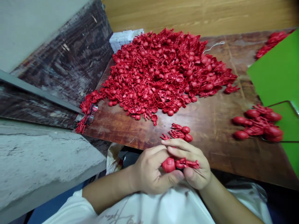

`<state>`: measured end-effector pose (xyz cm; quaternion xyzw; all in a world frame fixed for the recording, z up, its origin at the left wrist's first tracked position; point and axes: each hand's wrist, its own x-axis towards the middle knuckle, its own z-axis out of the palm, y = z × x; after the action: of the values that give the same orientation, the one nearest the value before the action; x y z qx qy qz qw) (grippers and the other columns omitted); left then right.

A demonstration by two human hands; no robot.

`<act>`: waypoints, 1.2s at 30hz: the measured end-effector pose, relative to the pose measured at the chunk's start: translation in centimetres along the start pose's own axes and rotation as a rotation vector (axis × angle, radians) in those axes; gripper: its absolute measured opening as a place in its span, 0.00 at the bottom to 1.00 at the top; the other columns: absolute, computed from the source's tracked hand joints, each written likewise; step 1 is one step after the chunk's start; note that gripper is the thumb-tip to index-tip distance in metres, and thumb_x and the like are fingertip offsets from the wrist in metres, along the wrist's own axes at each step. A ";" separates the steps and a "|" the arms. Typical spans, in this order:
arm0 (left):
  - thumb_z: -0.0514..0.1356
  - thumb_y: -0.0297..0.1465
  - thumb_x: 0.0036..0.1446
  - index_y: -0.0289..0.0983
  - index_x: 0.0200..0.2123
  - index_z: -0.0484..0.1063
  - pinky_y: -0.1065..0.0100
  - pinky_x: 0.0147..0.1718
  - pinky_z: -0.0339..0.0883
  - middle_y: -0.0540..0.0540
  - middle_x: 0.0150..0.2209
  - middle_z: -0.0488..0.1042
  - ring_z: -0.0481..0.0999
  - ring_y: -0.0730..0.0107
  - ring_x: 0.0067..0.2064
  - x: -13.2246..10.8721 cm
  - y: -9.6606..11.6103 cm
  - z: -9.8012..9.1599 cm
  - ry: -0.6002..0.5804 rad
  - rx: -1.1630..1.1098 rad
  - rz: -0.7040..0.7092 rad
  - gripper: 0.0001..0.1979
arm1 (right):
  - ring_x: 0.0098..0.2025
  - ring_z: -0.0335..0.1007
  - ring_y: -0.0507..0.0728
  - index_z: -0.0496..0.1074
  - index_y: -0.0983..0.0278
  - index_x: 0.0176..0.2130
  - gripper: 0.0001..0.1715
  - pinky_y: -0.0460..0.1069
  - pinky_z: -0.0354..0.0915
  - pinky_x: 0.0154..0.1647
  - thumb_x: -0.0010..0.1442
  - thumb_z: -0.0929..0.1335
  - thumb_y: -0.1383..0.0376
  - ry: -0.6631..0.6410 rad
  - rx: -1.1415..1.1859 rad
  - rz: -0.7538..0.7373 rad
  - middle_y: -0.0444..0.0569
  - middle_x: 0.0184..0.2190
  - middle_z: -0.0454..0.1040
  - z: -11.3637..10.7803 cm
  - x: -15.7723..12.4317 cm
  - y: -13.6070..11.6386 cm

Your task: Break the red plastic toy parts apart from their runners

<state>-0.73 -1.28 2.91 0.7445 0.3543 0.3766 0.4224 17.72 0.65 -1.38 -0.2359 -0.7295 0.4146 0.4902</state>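
Both hands are close together at the table's front edge, around one small red plastic figure (168, 165) with a big round head and thin limbs. My left hand (151, 169) is closed about its head end. The fingers of my right hand (197, 161) curl round its limb end, thumb below. Just beyond my fingertips lie a few more red figures (181, 133) side by side. Farther back rises a large heap of red figure parts (158, 74), with round heads, hollow half shells and limb pieces mixed together.
At the right, a cluster of red figures (259, 123) lies by a bright green board (277, 71). White stacked blocks (126, 39) stand behind the heap. Glasses (92, 113) lie among red pieces by the dark wooden side panel (70, 56). A white string (213, 46) lies at the back.
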 end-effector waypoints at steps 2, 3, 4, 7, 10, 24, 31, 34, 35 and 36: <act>0.57 0.42 0.61 0.32 0.40 0.71 0.61 0.41 0.73 0.37 0.36 0.75 0.77 0.59 0.39 0.0 -0.6 -0.4 0.024 0.009 0.010 0.17 | 0.57 0.73 0.66 0.70 0.57 0.62 0.27 0.64 0.67 0.59 0.69 0.61 0.52 -0.009 -0.008 -0.023 0.56 0.60 0.73 0.3 0.7 0.2; 0.56 0.45 0.61 0.32 0.39 0.71 0.61 0.40 0.73 0.37 0.35 0.75 0.77 0.59 0.38 0.0 -0.9 -0.5 0.038 0.009 0.022 0.19 | 0.58 0.73 0.66 0.70 0.57 0.62 0.26 0.65 0.65 0.60 0.69 0.61 0.53 -0.005 -0.010 -0.032 0.56 0.60 0.73 0.4 1.0 0.3; 0.54 0.46 0.62 0.32 0.39 0.70 0.61 0.40 0.73 0.38 0.34 0.74 0.77 0.59 0.37 0.1 -1.3 -0.7 0.048 0.012 0.039 0.20 | 0.58 0.72 0.66 0.71 0.57 0.61 0.25 0.66 0.64 0.61 0.70 0.61 0.55 0.001 -0.008 -0.038 0.56 0.59 0.73 0.6 1.4 0.3; 0.51 0.45 0.63 0.32 0.40 0.71 0.61 0.38 0.74 0.38 0.33 0.75 0.78 0.59 0.36 0.4 -2.2 -1.3 0.085 0.114 0.123 0.21 | 0.57 0.73 0.66 0.73 0.59 0.59 0.24 0.66 0.64 0.61 0.70 0.61 0.58 0.012 0.029 -0.022 0.56 0.58 0.75 1.1 2.6 0.2; 0.49 0.44 0.65 0.32 0.39 0.71 0.62 0.34 0.75 0.39 0.29 0.75 0.78 0.60 0.32 0.9 -2.5 -1.5 0.157 0.295 0.222 0.21 | 0.56 0.73 0.65 0.75 0.60 0.58 0.24 0.65 0.64 0.62 0.70 0.61 0.55 0.012 0.095 0.008 0.56 0.56 0.75 1.3 3.8 0.1; 0.50 0.64 0.55 0.33 0.42 0.74 0.59 0.45 0.75 0.39 0.35 0.77 0.80 0.56 0.41 -0.1 -2.8 2.1 -0.021 0.033 0.132 0.39 | 0.71 0.50 0.71 0.69 0.54 0.62 0.27 0.72 0.42 0.69 0.67 0.60 0.55 -0.104 0.000 -0.050 0.50 0.69 0.59 0.8 1.2 -0.6; 0.66 0.64 0.36 0.34 0.29 0.74 0.57 0.42 0.74 0.46 0.27 0.70 0.76 0.61 0.33 0.5 -2.4 3.3 -0.064 -0.027 0.115 0.36 | 0.74 0.34 0.75 0.72 0.55 0.60 0.26 0.73 0.33 0.69 0.66 0.61 0.55 -0.020 -0.154 -0.105 0.47 0.75 0.39 0.9 0.3 -1.6; 0.69 0.58 0.39 0.33 0.43 0.75 0.54 0.49 0.73 0.42 0.38 0.75 0.78 0.54 0.44 0.8 -1.1 3.0 -0.115 -0.120 -0.070 0.38 | 0.74 0.35 0.74 0.74 0.54 0.58 0.26 0.73 0.34 0.70 0.66 0.60 0.54 0.035 -0.247 -0.126 0.46 0.74 0.45 0.7 0.2 -1.5; 0.71 0.56 0.38 0.33 0.46 0.74 0.54 0.50 0.73 0.41 0.41 0.75 0.77 0.53 0.46 0.9 -0.8 2.8 -0.133 -0.145 -0.121 0.39 | 0.74 0.36 0.74 0.75 0.54 0.57 0.26 0.73 0.34 0.69 0.66 0.61 0.54 0.049 -0.269 -0.130 0.45 0.74 0.47 0.6 0.1 -1.5; 0.73 0.55 0.36 0.34 0.46 0.73 0.54 0.50 0.73 0.41 0.42 0.76 0.77 0.53 0.46 1.0 -0.7 2.7 -0.140 -0.165 -0.152 0.40 | 0.74 0.36 0.74 0.76 0.54 0.56 0.25 0.74 0.34 0.69 0.65 0.61 0.54 0.065 -0.286 -0.138 0.45 0.73 0.48 0.5 0.1 -1.4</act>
<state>1.86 -1.12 1.59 0.7027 0.3469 0.3187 0.5333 17.35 -0.24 -0.25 -0.2660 -0.7793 0.2642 0.5022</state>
